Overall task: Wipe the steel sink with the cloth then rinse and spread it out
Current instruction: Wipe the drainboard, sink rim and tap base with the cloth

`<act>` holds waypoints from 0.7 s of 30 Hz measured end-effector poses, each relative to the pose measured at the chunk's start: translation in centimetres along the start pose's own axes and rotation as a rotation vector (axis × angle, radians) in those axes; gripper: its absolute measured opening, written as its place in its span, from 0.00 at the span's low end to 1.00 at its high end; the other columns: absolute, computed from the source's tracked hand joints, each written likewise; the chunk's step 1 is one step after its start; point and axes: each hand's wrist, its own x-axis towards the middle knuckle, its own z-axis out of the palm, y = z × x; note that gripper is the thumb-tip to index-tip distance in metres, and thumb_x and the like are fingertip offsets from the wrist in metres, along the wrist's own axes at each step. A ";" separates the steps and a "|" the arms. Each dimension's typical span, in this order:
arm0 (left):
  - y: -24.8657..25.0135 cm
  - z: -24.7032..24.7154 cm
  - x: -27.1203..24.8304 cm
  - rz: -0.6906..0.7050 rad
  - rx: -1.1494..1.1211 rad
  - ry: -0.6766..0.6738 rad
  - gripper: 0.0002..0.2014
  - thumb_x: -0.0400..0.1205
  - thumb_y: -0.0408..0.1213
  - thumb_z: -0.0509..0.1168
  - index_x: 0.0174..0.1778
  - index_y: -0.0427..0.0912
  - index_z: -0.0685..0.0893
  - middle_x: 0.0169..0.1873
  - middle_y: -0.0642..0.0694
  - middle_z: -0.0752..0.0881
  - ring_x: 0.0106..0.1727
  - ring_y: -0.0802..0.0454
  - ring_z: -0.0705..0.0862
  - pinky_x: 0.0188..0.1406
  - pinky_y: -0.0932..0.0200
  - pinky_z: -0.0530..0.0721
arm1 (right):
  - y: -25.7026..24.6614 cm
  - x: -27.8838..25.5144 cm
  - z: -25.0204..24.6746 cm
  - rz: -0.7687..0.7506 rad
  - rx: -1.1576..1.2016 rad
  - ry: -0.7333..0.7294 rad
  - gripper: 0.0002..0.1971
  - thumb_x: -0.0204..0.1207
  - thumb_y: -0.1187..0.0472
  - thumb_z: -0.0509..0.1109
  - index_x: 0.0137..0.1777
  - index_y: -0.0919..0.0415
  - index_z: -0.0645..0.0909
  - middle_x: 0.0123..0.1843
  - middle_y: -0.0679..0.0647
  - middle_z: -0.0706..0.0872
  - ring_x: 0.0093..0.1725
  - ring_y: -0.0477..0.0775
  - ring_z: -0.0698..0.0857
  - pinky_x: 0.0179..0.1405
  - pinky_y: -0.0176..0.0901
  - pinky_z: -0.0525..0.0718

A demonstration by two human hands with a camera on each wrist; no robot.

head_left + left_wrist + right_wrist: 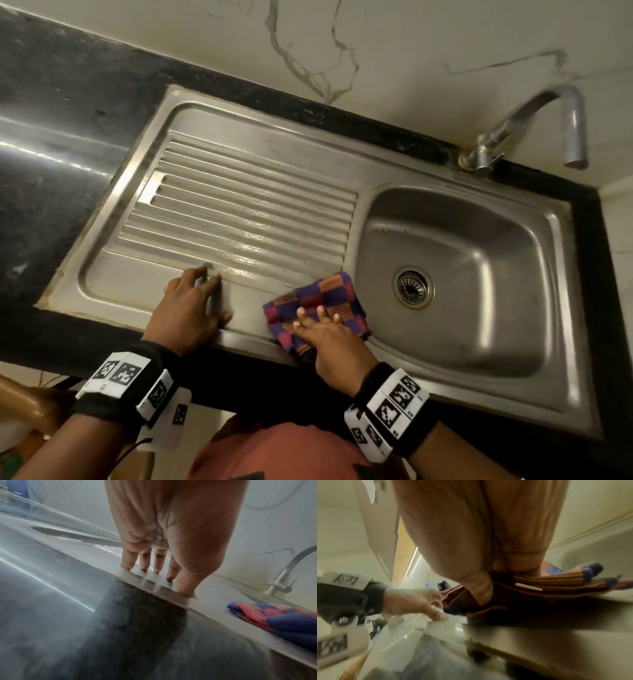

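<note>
A steel sink (191,113) with a ribbed drainboard on the left and a basin (455,260) on the right fills the head view. A folded checked cloth (318,298), purple, red and orange, lies at the drainboard's near edge beside the basin. My right hand (329,335) presses flat on the cloth (559,582) with straight fingers. My left hand (191,308) rests on the bare steel left of it, fingertips (144,568) on the sink's (214,592) front lip and holding nothing. The cloth (274,616) shows at the right of the left wrist view.
A curved steel tap (534,126) stands behind the basin, its spout over the back rim; it also shows as the tap (289,572). A drain strainer (412,287) sits in the basin floor. Dark stone counter (51,144) runs left of the sink, a marbled wall (376,51) behind.
</note>
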 end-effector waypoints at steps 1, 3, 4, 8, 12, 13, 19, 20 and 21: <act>0.1 0.0 0.0 -0.004 0.004 0.000 0.36 0.72 0.50 0.74 0.77 0.47 0.71 0.79 0.40 0.64 0.75 0.34 0.66 0.74 0.44 0.67 | 0.1 0.2 -0.1 -0.010 0.062 0.008 0.38 0.73 0.80 0.55 0.80 0.49 0.64 0.85 0.48 0.58 0.85 0.58 0.54 0.84 0.53 0.51; 0.2 -0.1 -0.1 -0.009 0.000 -0.001 0.36 0.72 0.49 0.75 0.76 0.46 0.73 0.79 0.40 0.64 0.74 0.33 0.67 0.74 0.44 0.68 | -0.1 0.2 -1.0 -0.063 0.281 0.027 0.31 0.76 0.76 0.56 0.76 0.51 0.72 0.79 0.46 0.71 0.81 0.51 0.66 0.82 0.46 0.61; 0.2 -0.2 -0.1 -0.009 0.001 -0.008 0.36 0.71 0.49 0.75 0.75 0.45 0.74 0.78 0.39 0.65 0.74 0.33 0.68 0.74 0.44 0.69 | -0.2 0.4 -1.4 -0.104 0.451 0.032 0.26 0.77 0.74 0.58 0.74 0.56 0.76 0.72 0.42 0.80 0.74 0.44 0.74 0.77 0.40 0.68; 0.9 -0.1 -0.4 0.092 -0.053 0.111 0.25 0.77 0.45 0.68 0.70 0.41 0.80 0.74 0.37 0.73 0.71 0.36 0.75 0.70 0.50 0.72 | 0.0 1.6 -3.0 -0.116 0.940 0.200 0.17 0.74 0.65 0.61 0.62 0.56 0.81 0.52 0.38 0.87 0.51 0.30 0.84 0.63 0.30 0.78; 4.3 -0.7 -1.8 0.104 -0.585 0.193 0.20 0.84 0.51 0.59 0.69 0.48 0.81 0.67 0.50 0.83 0.69 0.56 0.79 0.69 0.59 0.73 | 0.6 2.0 -4.9 -0.149 1.259 0.339 0.13 0.81 0.73 0.59 0.56 0.57 0.79 0.49 0.49 0.88 0.47 0.41 0.85 0.54 0.38 0.83; 5.5 -1.1 -2.2 0.087 -0.826 0.078 0.21 0.83 0.57 0.55 0.67 0.55 0.81 0.64 0.52 0.85 0.67 0.60 0.81 0.68 0.56 0.76 | 0.6 1.8 -5.5 -0.169 1.330 0.343 0.12 0.83 0.72 0.58 0.57 0.59 0.79 0.49 0.50 0.89 0.48 0.46 0.86 0.53 0.42 0.84; 9.0 -1.4 -2.0 0.027 -1.449 -0.188 0.14 0.80 0.37 0.67 0.60 0.39 0.84 0.53 0.41 0.90 0.53 0.47 0.88 0.47 0.54 0.86 | 0.2 1.7 -7.4 -0.097 1.364 0.460 0.13 0.84 0.68 0.57 0.57 0.54 0.80 0.56 0.58 0.88 0.58 0.57 0.85 0.63 0.57 0.82; 9.2 -1.4 -1.8 0.026 -1.458 -0.147 0.14 0.79 0.33 0.67 0.61 0.36 0.83 0.54 0.39 0.90 0.54 0.45 0.88 0.47 0.53 0.87 | 0.2 1.9 -7.5 -0.062 1.362 0.485 0.13 0.83 0.69 0.58 0.57 0.53 0.81 0.59 0.59 0.87 0.59 0.59 0.85 0.65 0.60 0.82; 9.2 -1.5 -1.6 0.025 -1.463 -0.112 0.15 0.78 0.30 0.67 0.62 0.34 0.82 0.54 0.38 0.90 0.54 0.43 0.88 0.48 0.53 0.88 | 0.2 2.0 -7.4 -0.021 1.348 0.507 0.14 0.82 0.70 0.60 0.57 0.51 0.81 0.60 0.60 0.87 0.60 0.60 0.86 0.65 0.62 0.82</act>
